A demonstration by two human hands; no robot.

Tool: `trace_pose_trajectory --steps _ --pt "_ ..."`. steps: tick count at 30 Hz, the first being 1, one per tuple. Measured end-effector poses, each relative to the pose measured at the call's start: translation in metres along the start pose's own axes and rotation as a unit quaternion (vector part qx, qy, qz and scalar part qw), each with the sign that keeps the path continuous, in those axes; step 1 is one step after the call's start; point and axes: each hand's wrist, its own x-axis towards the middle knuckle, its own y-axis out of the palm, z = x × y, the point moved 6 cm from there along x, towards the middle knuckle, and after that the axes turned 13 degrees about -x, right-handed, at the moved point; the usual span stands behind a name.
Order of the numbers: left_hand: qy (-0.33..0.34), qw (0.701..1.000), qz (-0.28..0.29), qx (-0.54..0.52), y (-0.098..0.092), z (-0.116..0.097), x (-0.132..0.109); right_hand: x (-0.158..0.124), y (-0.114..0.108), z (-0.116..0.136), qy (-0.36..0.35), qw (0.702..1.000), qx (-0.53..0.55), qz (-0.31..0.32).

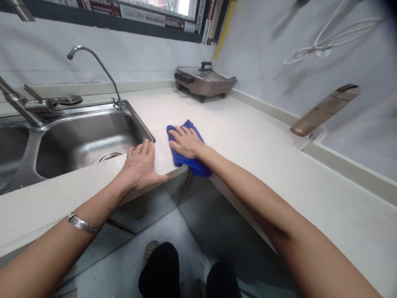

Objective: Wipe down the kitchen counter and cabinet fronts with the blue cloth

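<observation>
My right hand [186, 141] lies flat on a blue cloth [200, 167], palm down with the fingers stretched out, pressing it against the white countertop [263, 145]. The cloth's near end droops over the counter's front edge at the inner corner. To the left, my left hand [141, 165] rests open on the counter edge between the sink and the cloth. Its fingers point toward the sink and its thumb stretches toward the right. A silver bracelet [84, 223] circles the left wrist.
A double steel sink [83, 132] with a curved thin faucet [99, 62] and a larger tap [23, 105] is at left. An electric pan [206, 80] stands in the back corner. A gold bottle-shaped object [325, 109] is by the right wall, below a coiled white cable [322, 49].
</observation>
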Motion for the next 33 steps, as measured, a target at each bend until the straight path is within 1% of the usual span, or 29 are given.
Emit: trace_pose_trajectory --steps 2,4,6,7,8,10,13,15,18,20,22,25,28,31,33 --pt "0.005 1.000 -0.011 -0.003 0.000 0.000 0.000 0.015 0.000 0.026 -0.021 1.000 0.006 -0.007" --pt "0.005 1.000 -0.018 -0.006 0.000 0.001 -0.001 0.029 0.000 0.043 -0.045 0.999 0.015 -0.014" --pt "0.005 1.000 -0.019 -0.006 -0.001 0.001 -0.001 0.041 0.000 0.046 -0.066 0.997 0.026 -0.022" --pt "0.008 1.000 -0.018 -0.006 -0.001 0.001 -0.002 0.046 0.000 0.040 -0.069 0.997 0.030 -0.024" --pt "0.009 1.000 -0.014 -0.004 -0.001 0.001 -0.002 0.050 0.001 0.030 -0.064 0.997 0.030 -0.024" --pt "0.007 1.000 -0.006 0.000 -0.001 0.003 -0.003 0.053 0.003 -0.002 -0.024 0.999 0.021 -0.011" --pt "0.004 1.000 0.001 0.001 -0.001 0.005 -0.003 0.046 0.008 -0.068 0.073 0.997 -0.006 0.022" --pt "0.011 1.000 -0.004 -0.003 -0.002 0.006 -0.003 0.035 0.012 -0.113 0.133 0.990 -0.026 0.041" --pt "0.016 1.000 -0.005 -0.005 -0.002 0.006 -0.003 0.012 0.017 -0.177 0.203 0.976 -0.049 0.055" --pt "0.017 1.000 -0.004 0.004 -0.002 0.007 -0.002 -0.006 0.022 -0.213 0.239 0.967 -0.059 0.063" --pt "0.016 1.000 -0.004 0.018 -0.002 0.008 -0.001 -0.025 0.025 -0.244 0.268 0.959 -0.066 0.070" --pt "0.010 0.999 -0.001 0.037 0.001 0.012 0.003 -0.056 0.026 -0.279 0.305 0.947 -0.077 0.074" --pt "-0.005 0.999 0.002 0.049 0.004 0.017 0.007 -0.092 0.026 -0.304 0.345 0.931 -0.089 0.076" --pt "-0.014 0.999 0.003 0.050 0.004 0.018 0.009 -0.129 0.027 -0.321 0.386 0.914 -0.099 0.079" --pt "-0.009 0.999 0.004 0.048 0.003 0.016 0.010 -0.151 0.029 -0.326 0.395 0.910 -0.105 0.075"
